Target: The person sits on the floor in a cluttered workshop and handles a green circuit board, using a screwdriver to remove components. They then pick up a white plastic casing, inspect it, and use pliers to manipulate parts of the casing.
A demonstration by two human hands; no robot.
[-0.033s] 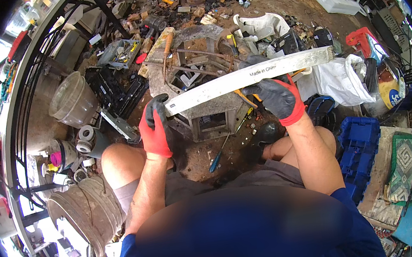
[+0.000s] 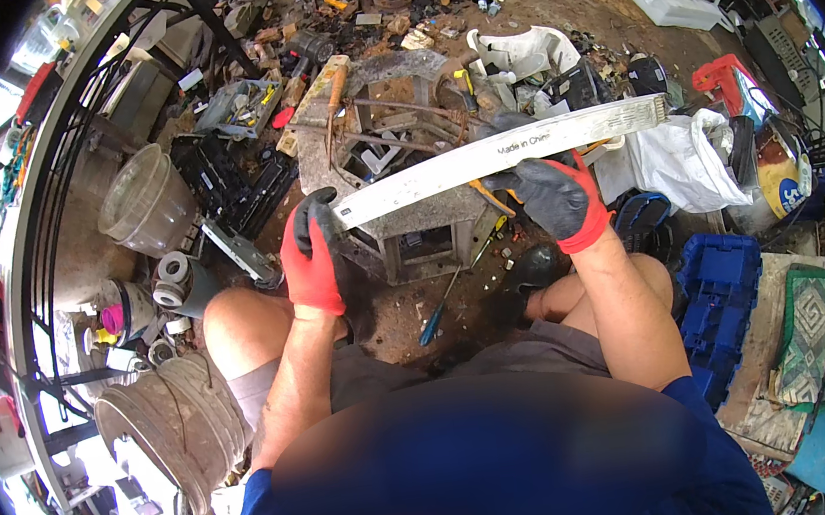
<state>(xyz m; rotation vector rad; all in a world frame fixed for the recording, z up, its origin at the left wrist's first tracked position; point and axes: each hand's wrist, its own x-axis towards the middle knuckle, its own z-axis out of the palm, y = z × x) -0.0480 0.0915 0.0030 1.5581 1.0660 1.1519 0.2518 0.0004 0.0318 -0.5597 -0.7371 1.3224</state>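
The person is holding a long, flat white strip level above the lap, one gloved hand at each end region. The left hand is gripping the strip's left end, fingers curled and pressed together around it, thumb on top. The right hand is clamping the strip right of its middle, fingers wrapped closed over the upper edge. The strip's right end is projecting free, past the right hand, toward the white bag.

Judged step: the strip is being presented or aligned over the rusty metal frame standing just beyond the knees. A further move would be calling for both grips staying firm and the strip being kept level, since the free end is overhanging unsupported.

The surface is a bare dirt floor, littered with scrap and tools. A blue-handled screwdriver is lying near, between the knees. At near left a metal bucket is standing; farther left a clear plastic tub. At right a blue crate is sitting beside the right leg, and a red stool farther off.
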